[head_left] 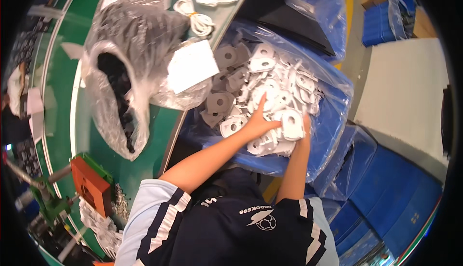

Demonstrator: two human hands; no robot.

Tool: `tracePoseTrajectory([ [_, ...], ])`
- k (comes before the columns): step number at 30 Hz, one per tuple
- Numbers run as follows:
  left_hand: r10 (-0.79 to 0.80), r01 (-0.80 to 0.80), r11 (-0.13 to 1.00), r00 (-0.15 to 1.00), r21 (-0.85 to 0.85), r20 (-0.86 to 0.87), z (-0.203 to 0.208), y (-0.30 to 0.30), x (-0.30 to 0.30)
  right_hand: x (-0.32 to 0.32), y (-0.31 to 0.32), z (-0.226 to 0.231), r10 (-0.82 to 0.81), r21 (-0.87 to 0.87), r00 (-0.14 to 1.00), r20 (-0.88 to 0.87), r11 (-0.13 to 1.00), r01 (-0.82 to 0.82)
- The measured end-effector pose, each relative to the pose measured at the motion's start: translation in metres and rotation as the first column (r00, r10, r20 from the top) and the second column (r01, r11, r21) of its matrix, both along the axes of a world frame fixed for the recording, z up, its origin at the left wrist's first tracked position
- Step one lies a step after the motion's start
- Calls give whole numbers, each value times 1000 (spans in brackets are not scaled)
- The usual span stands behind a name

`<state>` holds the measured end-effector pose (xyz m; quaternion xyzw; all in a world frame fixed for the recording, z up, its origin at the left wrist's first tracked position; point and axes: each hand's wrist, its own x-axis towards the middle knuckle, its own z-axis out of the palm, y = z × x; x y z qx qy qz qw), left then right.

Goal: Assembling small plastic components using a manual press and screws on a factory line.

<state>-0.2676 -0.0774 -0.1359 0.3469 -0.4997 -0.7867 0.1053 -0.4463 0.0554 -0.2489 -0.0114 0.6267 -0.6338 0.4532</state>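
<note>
Both my hands are inside a blue bin (pixel 345 106) lined with clear plastic and heaped with white plastic parts (pixel 263 63), each with a round hole. My left hand (pixel 258 123) lies over the heap, index finger stretched out and thumb apart from it; its other fingers are partly hidden among the parts. At the right side of the heap, my right hand (pixel 305 130) grips one white plastic part (pixel 292 125), which covers most of its fingers. The left thumb reaches to the near edge of that same part.
Left of the bin runs a green workbench (pixel 159 131) with a clear bag of dark parts (pixel 118 97), a white sheet (pixel 193 65) and a coiled white cable (pixel 200 23). A green hand press (pixel 46 193) stands by an orange block (pixel 91 186). Blue crates (pixel 390 184) sit at right.
</note>
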Motion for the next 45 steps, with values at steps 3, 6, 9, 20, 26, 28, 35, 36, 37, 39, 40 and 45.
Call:
tracePoseTrajectory([
  [3,-18,15,999,997,-48,-68,28,2,-11,-26,23,15,155,167,903,-400,981,-94],
  [6,-23,20,999,997,-49,-78,59,4,-20,-41,19,57,296,283,792,-535,945,-162],
  [9,-3,-5,998,991,-61,-137,88,2,-29,-45,6,138,-40,106,954,-297,992,75],
  [20,45,-137,910,971,-392,-236,219,-25,-10,-23,-55,297,-158,-123,871,-465,986,114],
  [26,221,-426,669,897,-609,-384,306,-63,64,29,-140,379,-29,-311,716,-698,912,-267],
  [28,238,-520,642,834,-563,-498,330,-78,107,66,-186,409,3,-329,589,-808,827,-456],
  [35,594,-703,538,707,-465,-383,368,-84,274,254,-291,436,500,-671,658,-563,189,-717],
  [36,617,-699,481,699,-529,-363,365,-85,293,295,-293,420,524,-794,790,-319,308,-524],
  [37,692,-728,508,663,-460,-285,359,-85,309,316,-301,419,621,-732,716,-319,319,-603],
  [39,755,-743,466,617,-479,-223,342,-87,334,357,-316,404,758,-652,614,-221,354,-671],
  [40,757,-740,465,617,-486,-214,333,-86,343,374,-320,392,754,-635,630,-183,399,-662],
  [45,797,-719,510,602,-473,-56,290,-93,367,400,-333,325,646,-632,703,-298,418,-652],
])
